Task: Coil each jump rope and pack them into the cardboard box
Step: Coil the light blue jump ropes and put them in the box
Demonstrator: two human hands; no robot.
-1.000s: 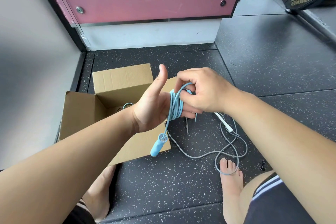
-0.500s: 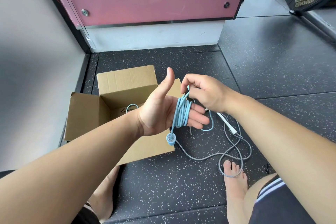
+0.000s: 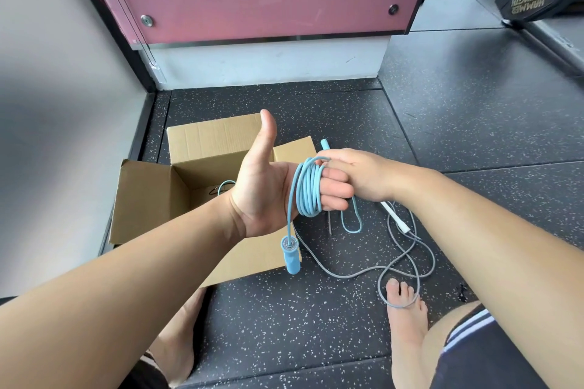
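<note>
We see the blue jump rope wound in several loops around the four fingers of the left hand, which are together, thumb up. One blue handle hangs below the palm. The right hand pinches the rope at the top of the coil. Behind stands the open cardboard box. A grey jump rope lies loose on the floor near a bare foot.
</note>
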